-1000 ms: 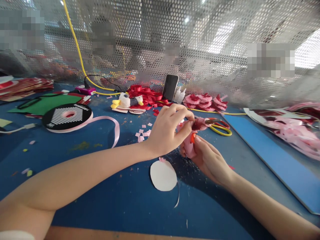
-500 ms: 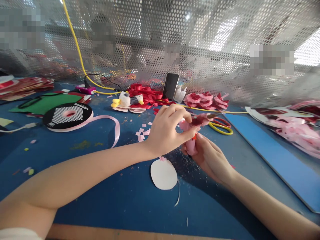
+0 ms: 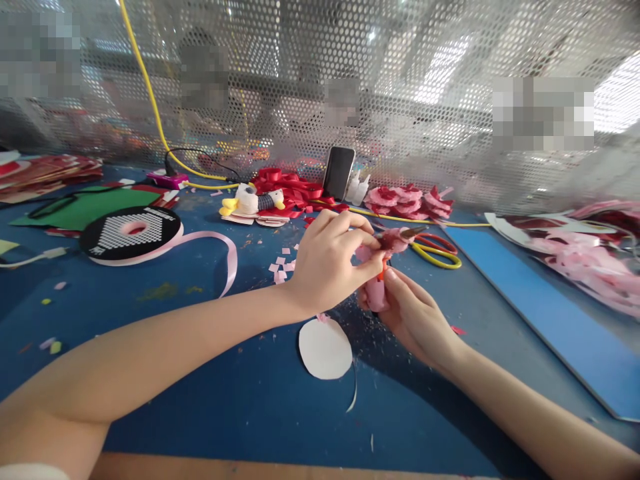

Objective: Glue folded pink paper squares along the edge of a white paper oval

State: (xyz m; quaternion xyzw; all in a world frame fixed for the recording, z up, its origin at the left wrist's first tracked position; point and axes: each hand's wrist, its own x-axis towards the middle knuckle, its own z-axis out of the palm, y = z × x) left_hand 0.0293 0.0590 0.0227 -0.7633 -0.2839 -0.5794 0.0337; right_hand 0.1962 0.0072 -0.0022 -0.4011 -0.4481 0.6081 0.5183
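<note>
A pink hot glue gun [image 3: 376, 293] with an orange trigger is held above the table, its dark nozzle pointing right. My right hand [image 3: 415, 313] is wrapped round the handle. The thumb and fingers of my left hand [image 3: 333, 260] close on the rear of the gun's body; what lies inside that grip is partly hidden. Below the hands, a white oval disc [image 3: 325, 350] lies flat, with a small pink scrap [image 3: 323, 318] at its top edge. Small pink squares [image 3: 280, 267] are scattered left of my left hand.
Scissors with red and yellow handles [image 3: 435, 257] lie behind the gun. A ribbon spool [image 3: 105, 243] sits at left, a duck toy [image 3: 255, 200] and propped phone [image 3: 339, 173] at the back. Red-pink flowers [image 3: 410, 203] and a blue board [image 3: 540, 313] are at right. Perforated metal [image 3: 300, 60] stands behind.
The glue gun and both hands have shifted slightly left, and the nozzle sits a little further left. The whole view has moved slightly too. Both grips look the same.
</note>
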